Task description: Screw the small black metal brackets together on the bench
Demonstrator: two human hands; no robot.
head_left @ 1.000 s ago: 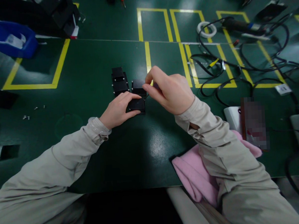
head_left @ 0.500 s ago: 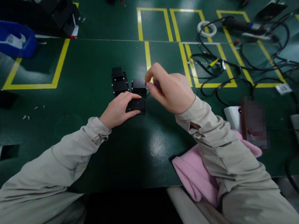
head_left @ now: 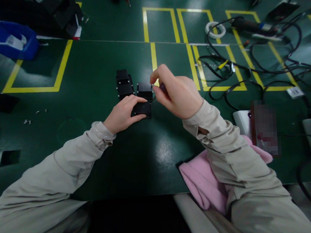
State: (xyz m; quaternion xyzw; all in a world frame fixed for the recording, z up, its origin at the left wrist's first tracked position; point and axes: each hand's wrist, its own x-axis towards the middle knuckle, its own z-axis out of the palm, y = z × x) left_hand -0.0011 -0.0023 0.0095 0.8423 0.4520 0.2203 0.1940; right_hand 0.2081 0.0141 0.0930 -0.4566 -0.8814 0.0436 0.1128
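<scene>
Near the middle of the green table (head_left: 116, 160), a small black block (head_left: 142, 111) lies flat under the left hand (head_left: 122, 114), whose thumb and fingers clasp it from the near and far sides. The right hand (head_left: 179, 94) pinches a slim tool (head_left: 163, 88) between thumb and curled fingers; its thin shaft slants down to the left, the tip at the block's right end, though whether it touches is too small to tell. Just beyond the block stands a second black block (head_left: 144, 87) with bright screw heads at its sides, and to the left of that lies a longer stepped black piece (head_left: 124, 86). Farther left, a few loose screws (head_left: 27, 122) are scattered, and a blue bin (head_left: 24, 50) sits at the far left. On the far right are a white tape roll (head_left: 210, 30) and looping black cables (head_left: 231, 101). At the near right, a pink cloth (head_left: 196, 177) lies partly beneath the right sleeve (head_left: 233, 154).
</scene>
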